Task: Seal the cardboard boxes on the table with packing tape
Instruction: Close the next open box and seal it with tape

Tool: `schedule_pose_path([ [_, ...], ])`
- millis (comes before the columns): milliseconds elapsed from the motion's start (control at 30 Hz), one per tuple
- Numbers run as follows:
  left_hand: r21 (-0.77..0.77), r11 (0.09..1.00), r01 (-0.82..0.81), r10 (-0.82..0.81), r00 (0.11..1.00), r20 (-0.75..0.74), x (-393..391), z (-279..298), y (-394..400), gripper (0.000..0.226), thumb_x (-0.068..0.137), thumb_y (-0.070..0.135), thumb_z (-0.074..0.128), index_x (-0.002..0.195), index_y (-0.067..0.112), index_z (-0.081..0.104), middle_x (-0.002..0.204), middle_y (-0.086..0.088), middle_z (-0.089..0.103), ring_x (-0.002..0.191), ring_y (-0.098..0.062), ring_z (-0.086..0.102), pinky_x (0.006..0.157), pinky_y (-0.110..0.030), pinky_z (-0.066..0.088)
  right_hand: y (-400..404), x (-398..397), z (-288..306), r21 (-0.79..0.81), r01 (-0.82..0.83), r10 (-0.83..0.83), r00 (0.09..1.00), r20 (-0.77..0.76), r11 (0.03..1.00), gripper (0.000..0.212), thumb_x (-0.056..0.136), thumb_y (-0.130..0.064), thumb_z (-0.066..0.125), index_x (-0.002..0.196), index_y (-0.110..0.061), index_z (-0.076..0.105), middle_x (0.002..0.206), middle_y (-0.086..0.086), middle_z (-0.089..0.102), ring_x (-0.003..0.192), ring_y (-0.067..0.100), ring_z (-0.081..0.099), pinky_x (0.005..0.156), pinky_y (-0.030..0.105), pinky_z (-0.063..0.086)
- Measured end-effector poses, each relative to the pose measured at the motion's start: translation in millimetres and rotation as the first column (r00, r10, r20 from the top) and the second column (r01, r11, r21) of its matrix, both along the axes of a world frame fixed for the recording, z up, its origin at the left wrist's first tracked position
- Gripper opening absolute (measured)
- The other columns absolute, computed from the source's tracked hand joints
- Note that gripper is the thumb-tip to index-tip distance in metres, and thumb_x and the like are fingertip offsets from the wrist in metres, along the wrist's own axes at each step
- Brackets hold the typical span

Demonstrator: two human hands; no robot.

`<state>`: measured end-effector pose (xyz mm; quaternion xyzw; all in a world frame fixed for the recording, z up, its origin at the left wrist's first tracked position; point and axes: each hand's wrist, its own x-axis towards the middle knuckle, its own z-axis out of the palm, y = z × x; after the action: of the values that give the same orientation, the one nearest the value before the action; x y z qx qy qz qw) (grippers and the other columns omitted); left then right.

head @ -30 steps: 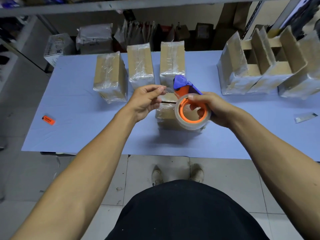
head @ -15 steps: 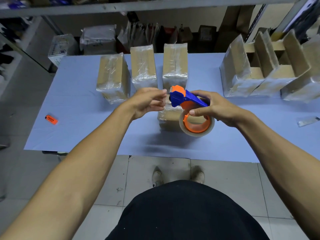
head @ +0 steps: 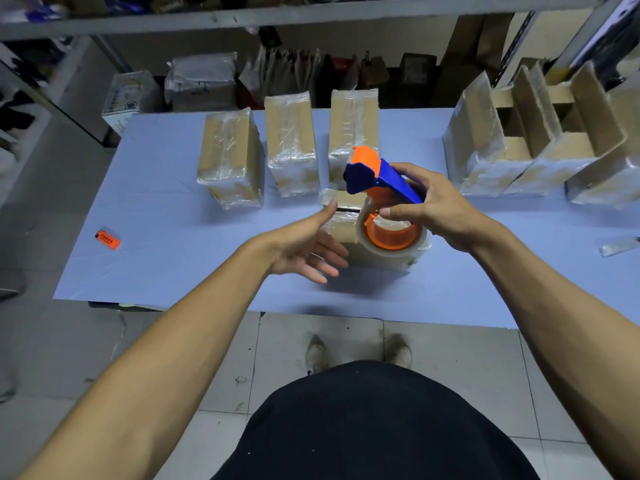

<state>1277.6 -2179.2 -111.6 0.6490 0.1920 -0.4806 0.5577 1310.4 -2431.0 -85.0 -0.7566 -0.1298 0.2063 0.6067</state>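
— What have you got in your hands right now?

— My right hand grips the tape dispenser: a hard plastic frame, blue handle and orange head, with a fat roll of clear packing tape on an orange hub. My thumb lies along the top of the roll and my fingers curl around the handle. My left hand holds nothing; its palm is turned up and its fingers are spread loosely.

— And the box you're working on?

— The small cardboard box sits on the pale blue table, right under the dispenser and partly hidden by the roll. It's plain brown card with glossy, crinkled tape on its edges and a dark seam line across the top. My left fingertips are just beside its left face; I can't tell if they touch it.

— What about the other boxes?

— Three taped boxes stand in a row just behind it, upright oblong blocks of brown card under wrinkled, shiny film. On the right, a cluster of open boxes shows raw corrugated flaps standing up, with film wrapped around their lower walls. An orange lighter lies far left, and a small flat metal-looking strip lies at the right edge.

— What changed from half a second ago?

— My left hand was curled up at the dispenser's head, fingertips bunched there. Now it has dropped away, opened and turned palm-up beside the box. The dispenser has stayed above the box in much the same grip.
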Motion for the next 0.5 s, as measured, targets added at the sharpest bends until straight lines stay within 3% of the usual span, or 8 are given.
schedule_pose_path([
  [100,-0.127,0.986,-0.108,0.098,0.991,-0.086,-15,-13,-14,0.089,0.092,0.079,0.03,0.111,0.001,0.07,0.104,-0.013,0.077,0.073,-0.022,0.074,0.059,-0.031,0.059,1,-1,1,0.011,0.006,-0.006,1.0,0.013,1.0,0.059,0.08,-0.006,0.079,0.127,-0.033,0.059,0.108,-0.003,0.073,0.102,0.015,0.068,0.09,0.021,0.054],
  [233,-0.228,0.914,-0.336,0.318,0.941,-0.113,-18,-17,-29,0.059,0.098,0.062,0.047,0.097,0.007,0.07,0.088,-0.008,0.076,0.066,-0.02,0.072,0.059,-0.033,0.06,3,-2,0,0.011,-0.011,0.011,1.0,0.008,1.0,0.061,0.08,-0.007,0.079,0.132,-0.03,0.058,0.112,0.001,0.072,0.105,0.019,0.068,0.094,0.028,0.054],
  [433,-0.147,0.921,-0.36,0.368,0.929,0.027,-11,-10,-35,0.017,0.098,0.027,0.065,0.089,0.013,0.069,0.073,-0.001,0.069,0.058,-0.012,0.067,0.058,-0.03,0.06,3,-1,-2,0.005,-0.008,0.008,1.0,0.013,1.0,0.058,0.08,-0.008,0.079,0.128,-0.035,0.058,0.109,-0.005,0.072,0.101,0.014,0.068,0.084,0.017,0.053],
  [500,-0.094,0.93,-0.354,0.363,0.925,0.114,-8,-9,-36,0.015,0.095,0.022,0.069,0.084,0.012,0.068,0.063,0.0,0.066,0.054,-0.011,0.065,0.054,-0.028,0.059,1,-1,-4,-0.001,-0.013,0.013,1.0,0.0,1.0,0.06,0.08,-0.007,0.079,0.131,-0.031,0.058,0.109,-0.005,0.072,0.101,0.013,0.069,0.084,0.018,0.054],
])
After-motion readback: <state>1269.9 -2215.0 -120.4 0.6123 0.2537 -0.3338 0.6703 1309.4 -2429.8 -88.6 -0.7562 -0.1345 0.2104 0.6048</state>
